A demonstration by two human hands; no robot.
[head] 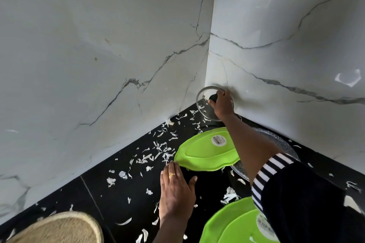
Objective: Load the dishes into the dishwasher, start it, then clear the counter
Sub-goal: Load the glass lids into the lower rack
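A person's right hand (222, 102) grips the black knob (213, 97) of a glass lid (199, 102) at the far corner of the counter (98, 193), close against the wall. Being glass, the lid is probably fragile and slick, and that knob looks the safest hold. The left hand (175, 189) lies flat on the counter with straight fingers, their tips at the edge of a green plate (207, 154), seemingly light plastic. The plate's sticker (218, 140) is too small to read.

Home kitchen, corner of a worktop. Glossy black desk (110, 189) backed by white marble-look wall tiles (98, 45) with grey veins. Lying on it: white vegetable peelings (160, 148), upturned green plastic plates (205, 154), glass pot lid (203, 107), textured glass platter (280, 144), woven mat (59, 229).
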